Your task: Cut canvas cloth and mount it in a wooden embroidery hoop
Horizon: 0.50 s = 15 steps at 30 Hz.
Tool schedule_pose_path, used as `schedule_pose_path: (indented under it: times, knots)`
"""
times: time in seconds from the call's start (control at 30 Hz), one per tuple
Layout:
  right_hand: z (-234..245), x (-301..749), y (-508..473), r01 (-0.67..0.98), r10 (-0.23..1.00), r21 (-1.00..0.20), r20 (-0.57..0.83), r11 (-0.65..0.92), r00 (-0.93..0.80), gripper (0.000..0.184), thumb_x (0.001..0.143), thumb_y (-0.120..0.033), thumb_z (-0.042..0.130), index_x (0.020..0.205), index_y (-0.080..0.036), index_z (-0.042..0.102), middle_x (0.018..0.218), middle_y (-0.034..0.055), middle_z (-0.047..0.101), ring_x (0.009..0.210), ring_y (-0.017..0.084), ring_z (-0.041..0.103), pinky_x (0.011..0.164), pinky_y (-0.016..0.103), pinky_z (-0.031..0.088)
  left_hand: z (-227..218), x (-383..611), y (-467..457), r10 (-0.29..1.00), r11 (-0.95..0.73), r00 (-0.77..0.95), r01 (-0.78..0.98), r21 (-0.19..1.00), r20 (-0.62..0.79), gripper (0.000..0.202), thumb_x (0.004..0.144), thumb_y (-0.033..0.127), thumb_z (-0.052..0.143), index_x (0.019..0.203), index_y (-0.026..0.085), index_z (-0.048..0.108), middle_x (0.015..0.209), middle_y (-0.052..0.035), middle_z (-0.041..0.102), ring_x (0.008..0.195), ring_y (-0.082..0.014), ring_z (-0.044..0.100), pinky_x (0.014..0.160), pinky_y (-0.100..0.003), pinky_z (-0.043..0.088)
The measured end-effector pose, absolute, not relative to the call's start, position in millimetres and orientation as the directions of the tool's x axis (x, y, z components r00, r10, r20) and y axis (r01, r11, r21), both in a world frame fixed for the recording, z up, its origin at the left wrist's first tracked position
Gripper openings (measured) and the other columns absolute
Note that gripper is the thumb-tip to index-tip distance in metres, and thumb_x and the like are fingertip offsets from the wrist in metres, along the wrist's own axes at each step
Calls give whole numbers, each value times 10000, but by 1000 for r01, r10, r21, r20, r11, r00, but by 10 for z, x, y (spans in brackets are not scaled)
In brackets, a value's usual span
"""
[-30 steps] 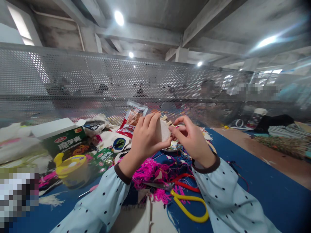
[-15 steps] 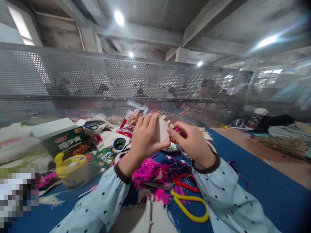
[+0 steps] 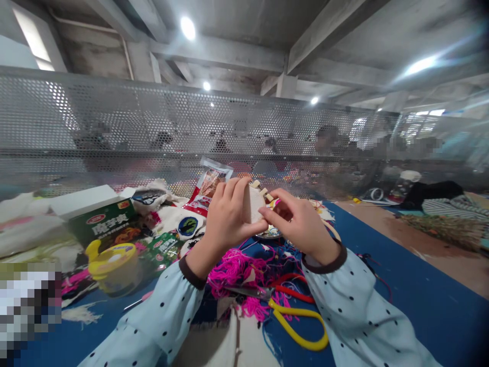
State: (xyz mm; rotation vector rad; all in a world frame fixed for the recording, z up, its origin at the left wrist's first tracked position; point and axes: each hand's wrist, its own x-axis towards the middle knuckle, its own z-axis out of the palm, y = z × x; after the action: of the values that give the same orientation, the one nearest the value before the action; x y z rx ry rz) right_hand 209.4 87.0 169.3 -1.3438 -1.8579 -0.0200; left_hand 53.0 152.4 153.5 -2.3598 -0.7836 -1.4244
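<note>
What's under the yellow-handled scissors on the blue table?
Under the yellow-handled scissors: tangled pink thread and the blue table. Thread hides the blade tips.

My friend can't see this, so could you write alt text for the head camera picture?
Two hands in dotted pale-blue sleeves work at a small embroidery hoop raised above a cluttered blue table: the left hand grips the hoop, the right hand pinches at its edge. Below lie tangled pink thread and yellow-handled scissors; a perforated metal screen stands behind.
</note>
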Motion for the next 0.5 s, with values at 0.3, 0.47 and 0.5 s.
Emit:
schedule_pose_path:
  times: [0.3,0.47,0.5]
  knots:
    - [1704,2102,858,802,781,-419,617,426,-93,322,847,-507,462,881,-199,552,581,-24,587,522,106,523,517,236,313,1528,542,1527,300,-818,363,573,42,882,653,665,417,598,1224,144,398,1171,-128,501,1062,-294,443,936,-429,346]
    - [1709,2084,851,816,795,-428,604,389,-63,352,848,-528,444,821,-195,554,555,-21,581,500,104,515,508,236,306,1526,538,1530,308,-811,366,583,41,878,662,661,419,604,1223,136,402,1165,-133,506,1064,-292,443,937,-429,349]
    - [1714,2082,845,803,785,-448,618,392,-39,338,851,-521,445,873,-199,545,564,-24,588,504,106,523,513,234,314,1526,536,1530,312,-809,362,586,45,879,659,667,426,598,1224,135,402,1165,-134,507,1064,-291,444,937,-428,350]
